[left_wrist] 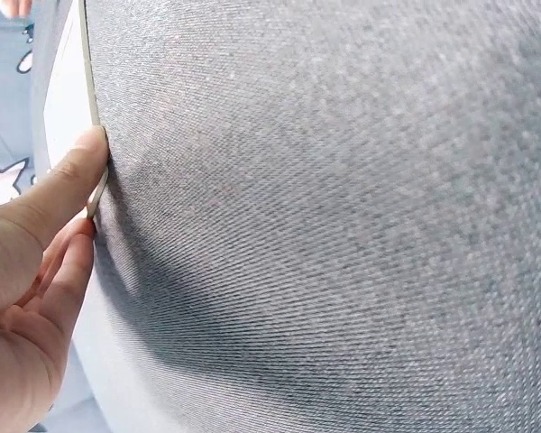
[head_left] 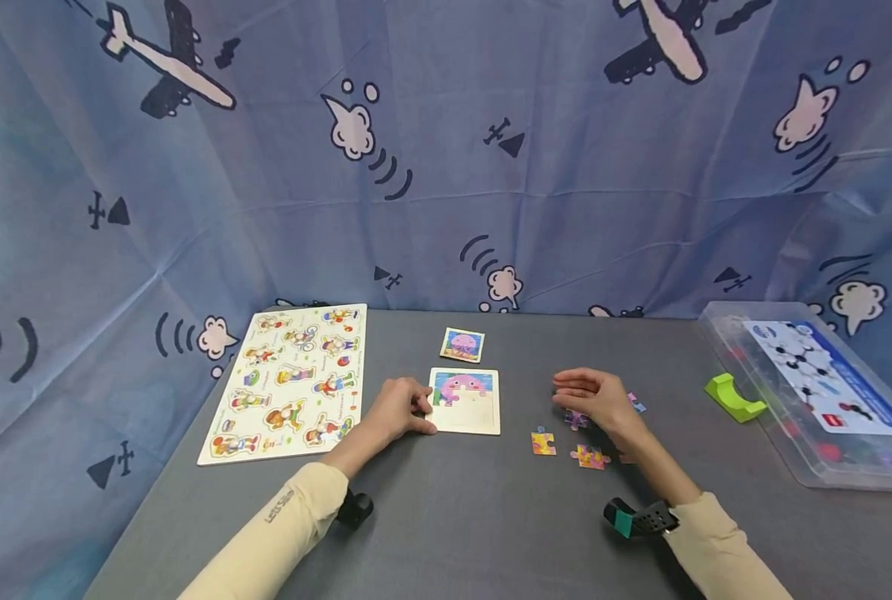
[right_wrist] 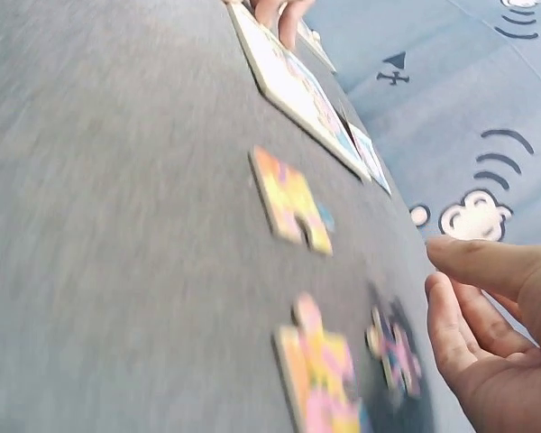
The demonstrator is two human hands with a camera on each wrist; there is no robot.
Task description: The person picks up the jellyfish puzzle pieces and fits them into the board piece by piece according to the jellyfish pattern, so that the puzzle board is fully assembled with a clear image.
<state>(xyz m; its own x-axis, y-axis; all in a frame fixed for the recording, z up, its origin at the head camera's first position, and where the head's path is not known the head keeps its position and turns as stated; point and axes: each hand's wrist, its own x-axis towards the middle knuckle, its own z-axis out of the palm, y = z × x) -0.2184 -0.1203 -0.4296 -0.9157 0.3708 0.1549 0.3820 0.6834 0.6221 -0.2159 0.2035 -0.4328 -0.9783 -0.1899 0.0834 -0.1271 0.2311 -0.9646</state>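
Note:
A small square puzzle board (head_left: 479,418) lies at the middle of the table, its upper part filled with pieces of a pink picture and its lower part bare wood. My left hand (head_left: 397,408) holds its left edge, thumb near the front corner and fingers farther back; the left wrist view shows the thumb (left_wrist: 68,176) against the rim. To the right, my right hand (head_left: 596,400) hovers over loose puzzle pieces with relaxed fingers and nothing between them. Near it lie a yellow piece (head_left: 543,442), a yellow-pink piece (head_left: 590,457) and a purple piece (head_left: 576,419), partly covered.
Behind the board lies a small picture square (head_left: 463,344) with a pink octopus-like figure. A large peg-style board with figures (head_left: 288,379) is at left. At right are a green curved block (head_left: 733,398) and a clear plastic case (head_left: 806,462). A patterned curtain (head_left: 446,208) hangs behind.

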